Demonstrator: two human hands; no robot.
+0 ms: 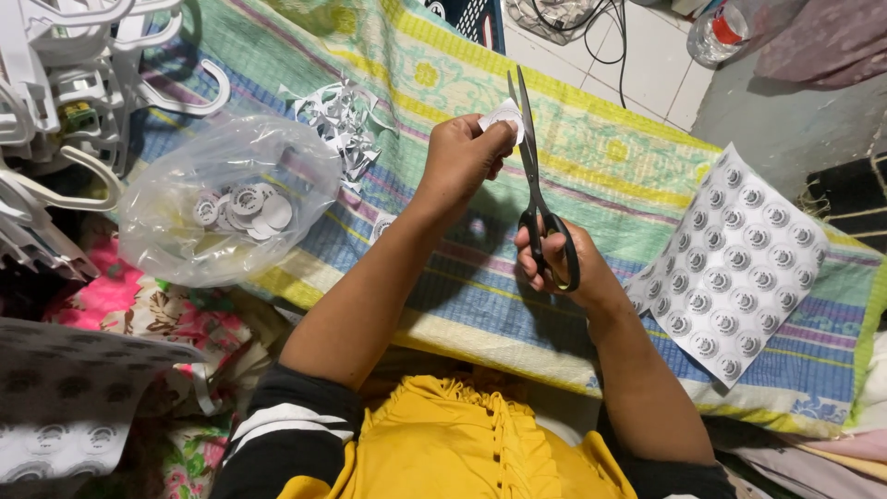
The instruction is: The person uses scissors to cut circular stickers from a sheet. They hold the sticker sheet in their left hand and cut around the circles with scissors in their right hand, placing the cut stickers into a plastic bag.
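My left hand (465,152) pinches a small white paper piece (504,116) above the striped cloth. My right hand (564,263) grips black-handled scissors (534,176), whose blades point away from me and meet the paper piece. A clear plastic bag (222,199) to the left holds several cut round printed labels. A pile of white paper offcuts (344,122) lies just beyond the bag. On the right rests a white sheet printed with rows of round labels (735,263).
A striped multicoloured cloth (480,305) covers the work surface. White plastic hangers (65,92) are stacked at the far left. Another printed sheet (65,407) lies at the lower left. A plastic bottle (721,28) and cables (573,18) sit on the tiled floor beyond.
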